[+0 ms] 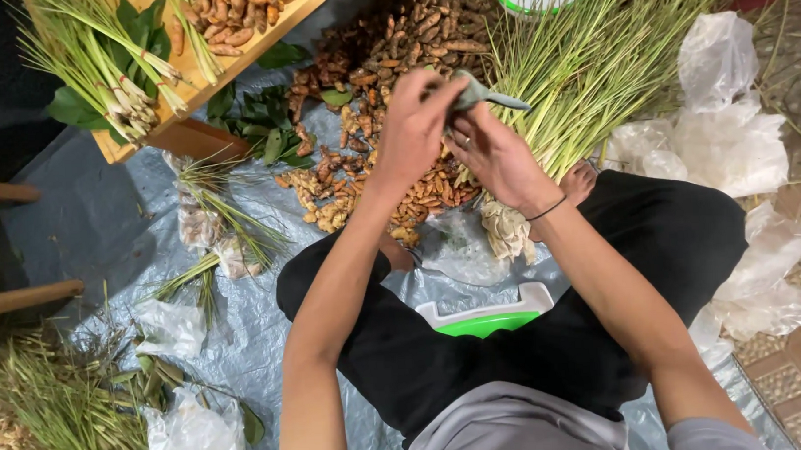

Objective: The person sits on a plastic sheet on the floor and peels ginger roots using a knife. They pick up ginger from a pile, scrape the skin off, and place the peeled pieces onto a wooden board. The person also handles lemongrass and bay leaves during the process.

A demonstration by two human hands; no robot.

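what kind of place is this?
Probably a floor workspace for sorting herbs and spices, maybe a market stall: a tarp spread on the ground, a heap of turmeric roots, lemongrass bundles and plastic bags.

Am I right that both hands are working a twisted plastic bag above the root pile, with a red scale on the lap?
Not quite: the scale is green and white, not red, as the head view shows. The rest holds: both the left hand and right hand grip the twisted bag above the roots.

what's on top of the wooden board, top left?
On the wooden board: bundled lemongrass stalks, dark green leaves and orange-brown roots. Whatever lies beneath the bundles is covered, and the board's far part runs out of frame.
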